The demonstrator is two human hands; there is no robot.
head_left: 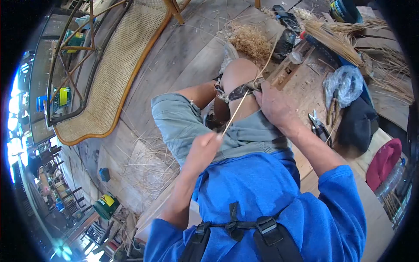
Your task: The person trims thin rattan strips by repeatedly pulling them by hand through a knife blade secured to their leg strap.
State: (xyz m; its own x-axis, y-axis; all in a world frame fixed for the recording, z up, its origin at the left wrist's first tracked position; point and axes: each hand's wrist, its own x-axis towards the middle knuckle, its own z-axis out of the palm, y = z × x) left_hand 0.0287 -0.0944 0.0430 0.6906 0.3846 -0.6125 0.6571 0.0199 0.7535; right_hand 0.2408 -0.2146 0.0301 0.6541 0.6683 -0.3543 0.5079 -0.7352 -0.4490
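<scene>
A thin pale strip (236, 114) runs taut between my two hands, over the knee. My left hand (204, 150) is closed on its lower end, above the shorts. My right hand (276, 102) rests at the knee, pressed on a small tool or blade (256, 83) that I cannot make out well, where the strip passes through. A dark band (239, 92) is wrapped around the leg beneath it. Past the knee, the strip goes on up toward a pile of curly shavings (251, 41).
Right of the knee lie a wooden plane-like block (290, 70), pliers (320, 127), a clear plastic bag (345, 85), a black cloth (357, 124) and bundled strips (334, 41). At the left stands a woven cane panel (126, 56). A green tin (106, 206) sits lower left.
</scene>
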